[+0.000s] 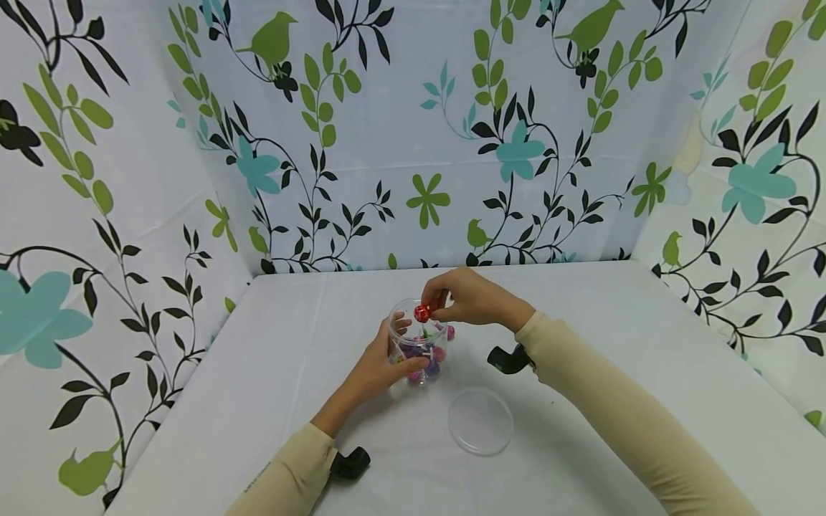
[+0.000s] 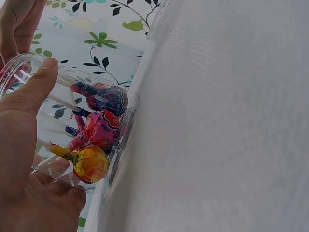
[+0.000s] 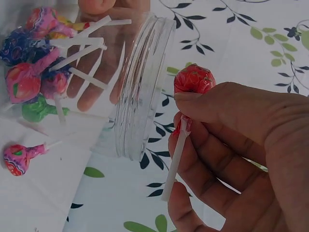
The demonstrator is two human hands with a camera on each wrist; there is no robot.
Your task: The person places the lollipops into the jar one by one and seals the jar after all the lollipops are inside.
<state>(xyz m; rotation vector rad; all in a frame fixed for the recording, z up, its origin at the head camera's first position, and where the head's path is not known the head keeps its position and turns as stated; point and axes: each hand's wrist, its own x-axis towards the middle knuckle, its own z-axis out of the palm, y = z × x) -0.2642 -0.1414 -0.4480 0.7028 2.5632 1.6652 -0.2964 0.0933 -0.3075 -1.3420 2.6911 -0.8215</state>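
A clear plastic jar [image 1: 418, 341] with several wrapped lollipops in it stands on the white table. My left hand [image 1: 387, 362] grips the jar round its side, the thumb across the front in the left wrist view. Inside, a yellow lollipop [image 2: 91, 164] and a pink lollipop [image 2: 102, 127] lie with their sticks toward the mouth. Just by the rim, my right hand [image 1: 474, 297] pinches a red lollipop [image 3: 194, 79] by its wrapped head between thumb and fingers. Its white stick points down in the right wrist view, outside the jar's mouth there.
A round clear lid [image 1: 480, 421] lies flat on the table in front of the jar. One pink lollipop [image 3: 18, 158] rests on the table beside the jar. A patterned curtain [image 1: 374, 165] with leaves and birds hangs behind and at both sides.
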